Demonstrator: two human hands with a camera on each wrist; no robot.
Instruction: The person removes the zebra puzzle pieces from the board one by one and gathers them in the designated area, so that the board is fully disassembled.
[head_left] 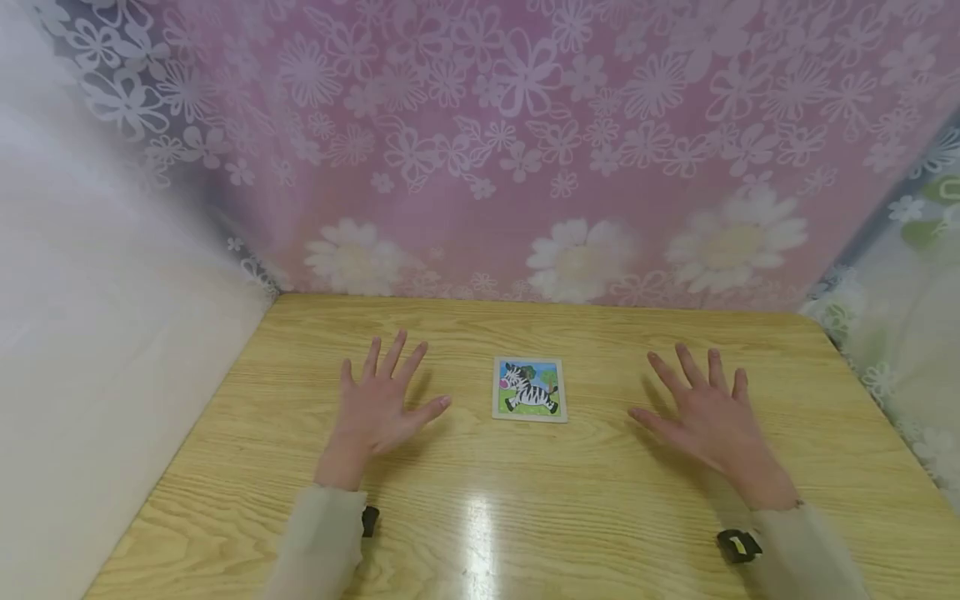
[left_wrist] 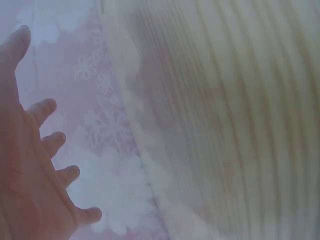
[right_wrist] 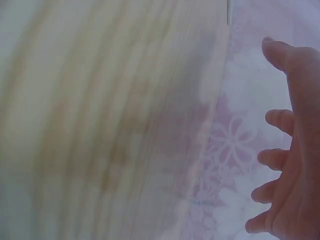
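A square zebra picture puzzle (head_left: pixel 529 390) in a pale frame lies flat on the wooden table (head_left: pixel 480 467), between the two hands. To its left, my left hand (head_left: pixel 378 408) is held palm down over the table with fingers spread, holding nothing. On the other side my right hand (head_left: pixel 708 417) is likewise spread, its thumb pointing toward the puzzle. Both wrist views show the palm side of the left hand (left_wrist: pixel 35 175) and the right hand (right_wrist: pixel 295 165), with nothing in the fingers.
A pink floral curtain (head_left: pixel 480 150) hangs along the table's far edge. White cloth (head_left: pixel 112 292) borders the left side, and a flowered cloth (head_left: pixel 892 350) the right. Small black devices, a left one (head_left: pixel 370 521) and a right one (head_left: pixel 738 546), sit at the wrists.
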